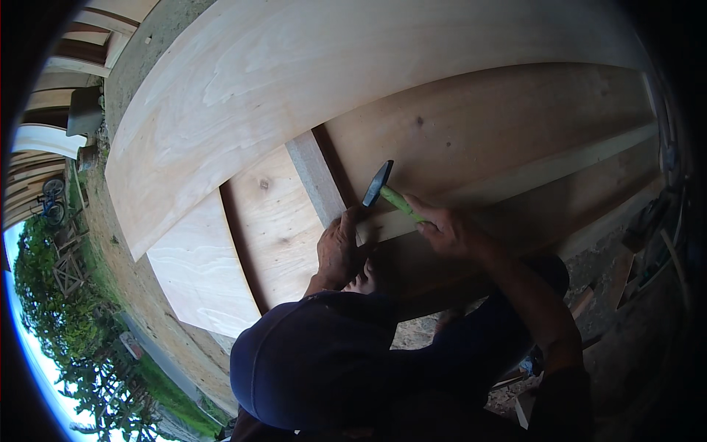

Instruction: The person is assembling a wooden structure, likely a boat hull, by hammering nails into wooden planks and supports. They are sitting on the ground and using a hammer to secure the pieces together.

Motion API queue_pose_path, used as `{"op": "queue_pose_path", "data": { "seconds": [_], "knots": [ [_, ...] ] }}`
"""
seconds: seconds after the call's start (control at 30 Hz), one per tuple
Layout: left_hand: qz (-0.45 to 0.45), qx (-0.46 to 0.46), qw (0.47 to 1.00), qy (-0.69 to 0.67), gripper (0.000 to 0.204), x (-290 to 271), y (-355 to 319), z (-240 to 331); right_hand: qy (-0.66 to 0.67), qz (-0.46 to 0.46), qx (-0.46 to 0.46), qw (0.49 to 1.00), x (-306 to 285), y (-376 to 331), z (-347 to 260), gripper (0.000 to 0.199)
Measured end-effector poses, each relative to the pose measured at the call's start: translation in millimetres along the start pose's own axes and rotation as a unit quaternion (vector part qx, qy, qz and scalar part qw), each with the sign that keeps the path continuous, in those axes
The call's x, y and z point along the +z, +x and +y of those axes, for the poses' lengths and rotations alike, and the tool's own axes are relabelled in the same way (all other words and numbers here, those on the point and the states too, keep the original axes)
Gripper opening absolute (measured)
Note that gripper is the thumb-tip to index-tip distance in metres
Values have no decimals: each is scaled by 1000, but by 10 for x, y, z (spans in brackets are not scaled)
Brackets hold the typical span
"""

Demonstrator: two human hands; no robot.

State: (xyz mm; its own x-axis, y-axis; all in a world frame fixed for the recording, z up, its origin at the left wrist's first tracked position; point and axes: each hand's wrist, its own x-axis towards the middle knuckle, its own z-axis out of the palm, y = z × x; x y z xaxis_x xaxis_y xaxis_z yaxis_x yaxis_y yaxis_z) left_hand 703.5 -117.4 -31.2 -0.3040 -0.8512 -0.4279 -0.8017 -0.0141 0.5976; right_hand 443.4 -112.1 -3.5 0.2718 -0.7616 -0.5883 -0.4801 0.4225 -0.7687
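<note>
My right hand (449, 230) is wrapped round the green handle of a hammer (398, 199). The hammer's dark metal head is raised just above my left hand (339, 250). My left hand is closed, its fingers bent together at the near end of a pale wooden batten (317, 177). Whatever those fingertips pinch, if anything, is too small and shaded to make out. Under the batten lies a plywood panel (272, 214) with dark gaps along its framing. A large curved plywood sheet (236, 81) covers the far part of the work.
Long wooden rails (560, 166) run across the right side of the panel. My dark-trousered knee (309, 361) is bent close to the near edge. Wood offcuts (583, 302) lie on the ground at right. Stacked curved wooden pieces, a bicycle (53, 200) and greenery stand at far left.
</note>
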Motion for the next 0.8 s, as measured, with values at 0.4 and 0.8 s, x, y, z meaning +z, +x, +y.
{"op": "queue_pose_path", "data": {
  "seconds": [0.4,0.8],
  "knots": [
    [-48,40,997,52,68,-64,-2,-63,9,9,-13,1000,7,24,-76,60],
    [37,74,995,47,73,146,-16,-107,66,74,-42,994,288,-111,36,58]
  ]
}}
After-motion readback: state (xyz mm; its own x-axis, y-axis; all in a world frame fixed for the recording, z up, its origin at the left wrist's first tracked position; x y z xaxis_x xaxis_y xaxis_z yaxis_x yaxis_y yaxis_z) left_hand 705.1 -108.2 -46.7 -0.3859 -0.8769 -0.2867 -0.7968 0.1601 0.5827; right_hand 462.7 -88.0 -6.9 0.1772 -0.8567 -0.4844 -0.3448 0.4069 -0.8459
